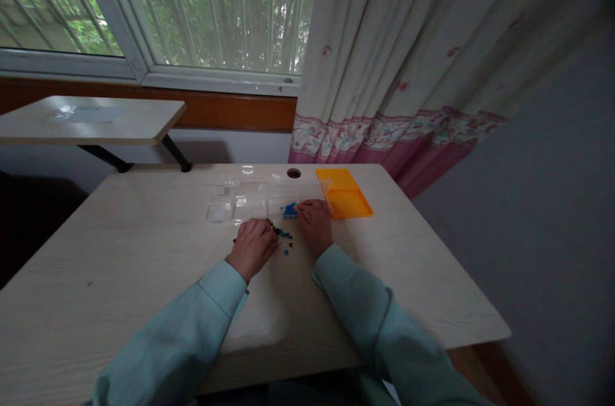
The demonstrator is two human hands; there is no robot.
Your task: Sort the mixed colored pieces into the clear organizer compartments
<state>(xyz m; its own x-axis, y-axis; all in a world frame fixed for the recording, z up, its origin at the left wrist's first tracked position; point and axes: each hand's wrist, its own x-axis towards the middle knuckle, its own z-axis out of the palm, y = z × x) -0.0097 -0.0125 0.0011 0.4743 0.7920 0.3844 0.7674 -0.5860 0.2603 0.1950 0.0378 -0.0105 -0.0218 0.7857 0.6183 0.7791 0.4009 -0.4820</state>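
Blue pieces (290, 209) lie in the tray (250, 206) beside the right fingers (304, 208); mixed pieces (282, 233) remain loose beside the left fingers (269, 237); grips indiscernible.

Open tabletop (423, 275) is stretching across the frame's right side, leaving a hand room beyond the right sleeve (358, 281); more is spreading at lower left. At center, loose small pieces (282, 233) are cluttering the gap between the left hand (254, 244) and right hand (314, 223). Above, a clear divided box (250, 207) and orange tray (350, 203) are barring passage; a raised shelf (148, 119) is standing upper left.
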